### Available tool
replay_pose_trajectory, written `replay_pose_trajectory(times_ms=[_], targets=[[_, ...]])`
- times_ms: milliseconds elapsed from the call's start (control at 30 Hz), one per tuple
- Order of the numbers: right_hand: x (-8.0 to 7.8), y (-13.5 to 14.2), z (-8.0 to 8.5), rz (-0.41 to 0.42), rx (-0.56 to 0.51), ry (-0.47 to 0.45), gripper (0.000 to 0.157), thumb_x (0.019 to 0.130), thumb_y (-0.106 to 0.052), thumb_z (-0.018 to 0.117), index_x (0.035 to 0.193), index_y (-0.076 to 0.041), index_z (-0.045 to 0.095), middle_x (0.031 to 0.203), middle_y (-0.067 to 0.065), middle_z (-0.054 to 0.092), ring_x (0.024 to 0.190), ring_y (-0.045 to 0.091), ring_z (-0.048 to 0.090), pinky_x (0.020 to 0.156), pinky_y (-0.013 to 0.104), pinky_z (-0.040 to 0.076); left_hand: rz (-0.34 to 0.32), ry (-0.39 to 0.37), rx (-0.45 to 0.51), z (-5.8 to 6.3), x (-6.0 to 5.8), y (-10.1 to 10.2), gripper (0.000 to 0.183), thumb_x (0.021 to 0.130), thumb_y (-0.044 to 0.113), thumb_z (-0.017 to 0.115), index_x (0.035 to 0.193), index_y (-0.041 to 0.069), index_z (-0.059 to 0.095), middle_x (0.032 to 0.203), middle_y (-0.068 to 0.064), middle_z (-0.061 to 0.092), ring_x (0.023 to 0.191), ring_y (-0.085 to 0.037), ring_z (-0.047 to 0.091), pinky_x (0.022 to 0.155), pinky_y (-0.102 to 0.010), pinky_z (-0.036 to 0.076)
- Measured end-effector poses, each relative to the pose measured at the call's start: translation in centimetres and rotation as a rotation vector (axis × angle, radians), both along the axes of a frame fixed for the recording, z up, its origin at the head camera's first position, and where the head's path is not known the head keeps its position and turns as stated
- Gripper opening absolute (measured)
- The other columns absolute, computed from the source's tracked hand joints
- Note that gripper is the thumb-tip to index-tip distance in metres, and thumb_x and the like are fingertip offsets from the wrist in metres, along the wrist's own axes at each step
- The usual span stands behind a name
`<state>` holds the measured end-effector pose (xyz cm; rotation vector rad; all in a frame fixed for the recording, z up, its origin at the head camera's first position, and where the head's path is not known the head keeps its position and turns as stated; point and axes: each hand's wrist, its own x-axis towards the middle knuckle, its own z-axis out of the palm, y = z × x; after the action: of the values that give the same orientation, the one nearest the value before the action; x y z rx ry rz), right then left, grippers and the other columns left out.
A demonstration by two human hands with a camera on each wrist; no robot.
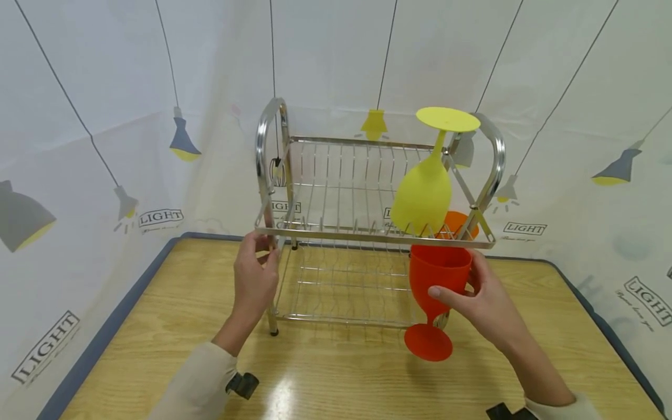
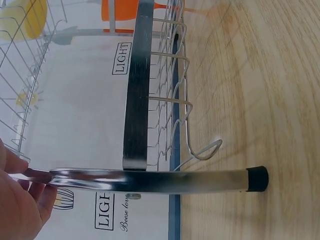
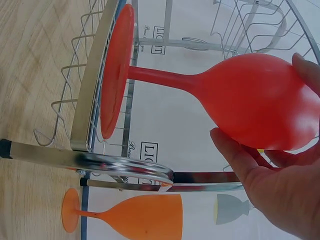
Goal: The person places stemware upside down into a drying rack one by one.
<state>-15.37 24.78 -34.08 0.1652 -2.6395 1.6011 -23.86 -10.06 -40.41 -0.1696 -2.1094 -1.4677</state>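
A chrome two-tier dish rack (image 1: 341, 235) stands on the wooden table. My left hand (image 1: 255, 280) grips its left upright just under the upper tier; the left wrist view shows fingers and thumb around the metal. My right hand (image 1: 488, 306) holds a red plastic goblet (image 1: 440, 274) by the bowl, thumb on the near side and fingers behind. The goblet is upright, in front of the rack's right end, its rim by the upper tier's front rail. Upside down at the right of the upper tier sits a yellow goblet (image 1: 424, 195).
An orange goblet (image 3: 150, 217) stands upright on the table by the rack's right end, mostly hidden in the head view. The lower tier (image 1: 346, 319) is at table height. White printed cloth (image 1: 210, 175) walls in the table, which has a dark blue edge (image 1: 131, 309).
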Motion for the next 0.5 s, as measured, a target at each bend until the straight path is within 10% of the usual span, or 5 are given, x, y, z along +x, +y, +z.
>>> replay_pose_trajectory(times_ms=[500], targets=[[-0.5,-1.6,-0.4,0.061,-0.025,0.019,0.073,0.087,-0.024,0.073,0.145,-0.013,0.03,0.129,0.012,0.052,0.112,0.033,0.053,0.076,0.033,0.058,0.062,0.011,0.018,0.6,0.8,-0.4,0.036,0.088,-0.003,0.062,0.122,0.0,0.052,0.105,-0.014,0.06,0.098,-0.025,0.063,0.081,-0.042,0.058]])
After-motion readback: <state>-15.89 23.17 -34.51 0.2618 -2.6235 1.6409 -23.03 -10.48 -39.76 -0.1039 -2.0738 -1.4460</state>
